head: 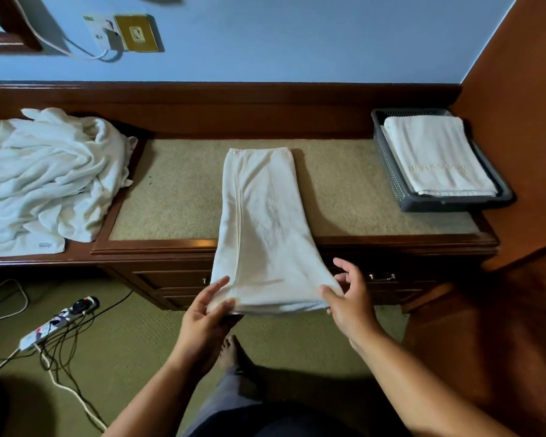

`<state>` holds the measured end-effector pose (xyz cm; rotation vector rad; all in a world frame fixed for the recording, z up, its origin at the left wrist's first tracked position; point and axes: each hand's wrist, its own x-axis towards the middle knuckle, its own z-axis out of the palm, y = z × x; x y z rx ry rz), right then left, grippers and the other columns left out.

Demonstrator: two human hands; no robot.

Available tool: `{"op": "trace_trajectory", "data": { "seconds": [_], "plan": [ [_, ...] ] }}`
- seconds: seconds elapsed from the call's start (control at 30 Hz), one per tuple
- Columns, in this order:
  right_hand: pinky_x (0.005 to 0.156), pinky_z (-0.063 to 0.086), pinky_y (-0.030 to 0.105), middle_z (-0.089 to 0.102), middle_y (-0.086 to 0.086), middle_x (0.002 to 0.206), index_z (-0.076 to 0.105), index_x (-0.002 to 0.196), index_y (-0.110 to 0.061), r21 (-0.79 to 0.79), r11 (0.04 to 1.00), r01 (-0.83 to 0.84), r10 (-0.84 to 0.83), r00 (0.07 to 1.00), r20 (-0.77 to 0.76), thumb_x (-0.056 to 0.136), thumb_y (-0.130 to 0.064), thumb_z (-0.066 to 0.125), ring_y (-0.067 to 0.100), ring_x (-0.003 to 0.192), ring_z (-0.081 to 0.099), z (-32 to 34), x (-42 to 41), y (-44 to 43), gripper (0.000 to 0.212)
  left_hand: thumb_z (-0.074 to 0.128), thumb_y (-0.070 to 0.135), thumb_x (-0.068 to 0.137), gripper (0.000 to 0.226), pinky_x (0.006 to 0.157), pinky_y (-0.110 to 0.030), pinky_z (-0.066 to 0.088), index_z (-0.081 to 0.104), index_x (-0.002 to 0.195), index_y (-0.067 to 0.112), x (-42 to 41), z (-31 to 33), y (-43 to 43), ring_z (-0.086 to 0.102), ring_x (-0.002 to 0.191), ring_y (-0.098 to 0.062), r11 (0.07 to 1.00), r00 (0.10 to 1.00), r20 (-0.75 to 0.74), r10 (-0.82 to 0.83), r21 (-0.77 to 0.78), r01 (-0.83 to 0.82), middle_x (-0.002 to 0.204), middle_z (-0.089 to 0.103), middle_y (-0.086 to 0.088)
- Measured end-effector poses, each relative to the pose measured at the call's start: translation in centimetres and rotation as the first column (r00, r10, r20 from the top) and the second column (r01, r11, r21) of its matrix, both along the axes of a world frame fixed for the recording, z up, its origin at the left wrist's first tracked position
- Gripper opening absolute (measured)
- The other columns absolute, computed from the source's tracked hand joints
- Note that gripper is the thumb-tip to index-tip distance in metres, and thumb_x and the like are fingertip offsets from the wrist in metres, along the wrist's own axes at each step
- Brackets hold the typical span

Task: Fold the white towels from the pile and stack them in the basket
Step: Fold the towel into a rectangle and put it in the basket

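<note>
Dark wooden desk (pixel 155 247) with a beige textured inset top. On the inset: one long folded white towel (pixel 259 216) at centre, near end overhanging the front edge; one dark grey plastic basket (pixel 391 171) at the right rear corner. On the lower left ledge (pixel 79 252): pile of crumpled white towels (pixel 44 178).

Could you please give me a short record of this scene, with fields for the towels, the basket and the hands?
long towel: folded into a strip, far end on the desk, near end past its front edge
left hand: pinches near left corner
right hand: pinches near right corner
pile: unfolded, on desk's left
basket: on desk's right, folded towel inside
</note>
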<state>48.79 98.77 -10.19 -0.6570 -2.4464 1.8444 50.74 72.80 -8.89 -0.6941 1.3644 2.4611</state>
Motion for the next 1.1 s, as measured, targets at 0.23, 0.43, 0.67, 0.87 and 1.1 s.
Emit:
{"op": "trace_trajectory", "data": {
  "seconds": [0.23, 0.43, 0.67, 0.87, 1.1],
  "plan": [
    [0.065, 0.053, 0.024, 0.069, -0.006, 0.099, 0.072, 0.11, -0.025, -0.167, 0.981, -0.103, 0.072, 0.981, -0.181, 0.09, 0.004, 0.064, 0.007, 0.09, 0.064, 6.0, -1.9, 0.7, 0.036, 0.049, -0.005, 0.094, 0.031, 0.069, -0.029, 0.061, 0.079, 0.094, 0.004, -2.7, 5.0, 1.8, 0.072, 0.08, -0.019, 0.996, 0.992, -0.096, 0.084, 0.044, -0.08, 0.092, 0.075, -0.015],
    [0.074, 0.053, 0.016, 0.072, 0.002, 0.084, 0.073, 0.106, -0.01, -0.31, 0.937, -0.162, 0.062, 0.95, -0.307, 0.085, 0.009, 0.069, 0.004, 0.08, 0.063, 10.1, -5.2, 0.9, 0.028, 0.047, -0.004, 0.095, 0.042, 0.075, -0.03, 0.06, 0.082, 0.08, 0.012, -5.9, 8.9, 1.7, 0.073, 0.081, -0.014, 0.987, 0.971, -0.179, 0.158, 0.056, -0.15, 0.092, 0.077, -0.005],
    [0.088, 0.054, 0.029, 0.075, 0.016, 0.09, 0.069, 0.11, -0.006, -0.36, 0.92, -0.154, 0.017, 0.934, -0.357, 0.092, 0.006, 0.061, 0.023, 0.094, 0.072, 12.0, -12.9, -0.3, 0.023, 0.051, 0.001, 0.095, 0.037, 0.067, -0.025, 0.061, 0.082, 0.078, 0.011, -12.9, 10.8, 0.8, 0.074, 0.079, -0.016, 0.972, 0.966, -0.122, 0.226, 0.085, -0.217, 0.092, 0.077, -0.009],
    [0.09, 0.052, 0.054, 0.074, 0.016, 0.104, 0.068, 0.117, -0.015, -0.383, 0.909, -0.162, 0.045, 0.954, -0.297, 0.088, -0.007, 0.062, 0.036, 0.107, 0.068, 13.7, -20.1, -0.6, 0.031, 0.053, 0.003, 0.096, 0.02, 0.064, -0.022, 0.059, 0.072, 0.101, 0.004, -21.2, 11.8, 0.0, 0.074, 0.076, -0.014, 0.967, 0.969, -0.053, 0.242, 0.097, -0.236, 0.091, 0.077, -0.008],
    [0.087, 0.055, 0.029, 0.074, 0.0, 0.109, 0.062, 0.125, -0.018, -0.221, 0.968, -0.12, 0.059, 0.962, -0.266, 0.083, 0.019, 0.06, 0.016, 0.105, 0.07, 12.2, -27.5, -2.0, 0.056, 0.058, 0.004, 0.094, 0.02, 0.072, -0.024, 0.061, 0.07, 0.11, 0.001, -30.3, 10.4, -0.8, 0.073, 0.092, -0.019, 0.969, 0.977, 0.003, 0.212, 0.127, -0.21, 0.102, 0.077, -0.011]
  ]
}}
